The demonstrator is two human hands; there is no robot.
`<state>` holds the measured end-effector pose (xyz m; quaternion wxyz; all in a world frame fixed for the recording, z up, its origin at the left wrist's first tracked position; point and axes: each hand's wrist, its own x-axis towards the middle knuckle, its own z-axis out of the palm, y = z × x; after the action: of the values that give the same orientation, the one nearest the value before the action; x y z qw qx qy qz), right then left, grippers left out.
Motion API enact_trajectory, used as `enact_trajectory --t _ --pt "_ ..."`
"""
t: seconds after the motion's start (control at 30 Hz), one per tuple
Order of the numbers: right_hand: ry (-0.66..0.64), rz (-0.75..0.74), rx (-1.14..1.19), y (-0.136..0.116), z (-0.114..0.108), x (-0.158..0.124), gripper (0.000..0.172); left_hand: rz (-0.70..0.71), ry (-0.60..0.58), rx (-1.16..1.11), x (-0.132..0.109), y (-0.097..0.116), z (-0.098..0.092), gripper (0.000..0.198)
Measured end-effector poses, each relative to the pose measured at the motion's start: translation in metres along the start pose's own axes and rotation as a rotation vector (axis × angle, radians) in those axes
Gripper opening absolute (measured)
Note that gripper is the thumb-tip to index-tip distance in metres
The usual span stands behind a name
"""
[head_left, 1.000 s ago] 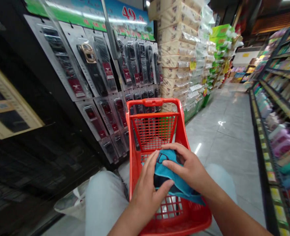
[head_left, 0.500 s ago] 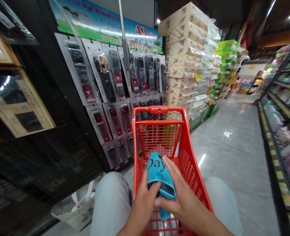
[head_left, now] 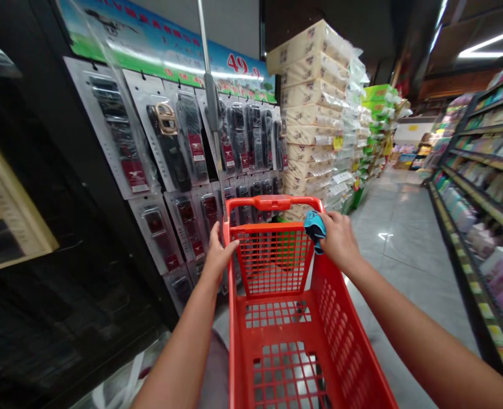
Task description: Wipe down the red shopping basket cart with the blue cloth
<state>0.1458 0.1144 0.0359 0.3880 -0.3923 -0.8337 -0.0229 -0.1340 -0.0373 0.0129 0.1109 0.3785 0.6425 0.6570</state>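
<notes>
A red plastic shopping cart [head_left: 272, 338] stands before me, its basket of open grid work. My left hand [head_left: 221, 253] grips the cart's left rim near the handle [head_left: 272, 203], the thumb over the edge and the fingers on the outer side. At the opposite upper corner, my right hand [head_left: 340, 238] is closed around a crumpled blue cloth [head_left: 315, 228] with dark patches. The cloth touches the right side of the frame beside the upright grid flap [head_left: 274, 261]. Some right-hand fingers are hidden behind the cloth and rim.
Packaged belts [head_left: 168, 142] hang on a rack at the left, with a metal pole [head_left: 211, 96] in front. Stacked cream packs [head_left: 306, 119] stand beyond the cart. A stocked shelf [head_left: 485, 210] lines the right of the tiled aisle [head_left: 408, 244]. A pale bag [head_left: 119, 380] lies low at left.
Both hands have moved forward and apart from over the basket. The left has let go of the cloth and taken the cart's rim; the right has carried the cloth to the upper right corner.
</notes>
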Motion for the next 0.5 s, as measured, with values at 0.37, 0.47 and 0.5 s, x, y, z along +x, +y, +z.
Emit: enact_trajectory --t 0.37,0.47,0.5 --pt "-0.107 -0.108 -0.061 -0.073 0.079 0.032 0.056 0.022 0.018 -0.107 0.003 -0.045 0.014 0.085" --pt "-0.193 -0.172 0.059 -0.088 0.080 0.026 0.074 -0.067 0.012 -0.241 0.014 -0.045 0.011 0.079" --pt "-0.203 -0.176 0.091 -0.088 0.080 0.025 0.077 -0.125 -0.007 -0.318 0.018 -0.045 0.010 0.077"
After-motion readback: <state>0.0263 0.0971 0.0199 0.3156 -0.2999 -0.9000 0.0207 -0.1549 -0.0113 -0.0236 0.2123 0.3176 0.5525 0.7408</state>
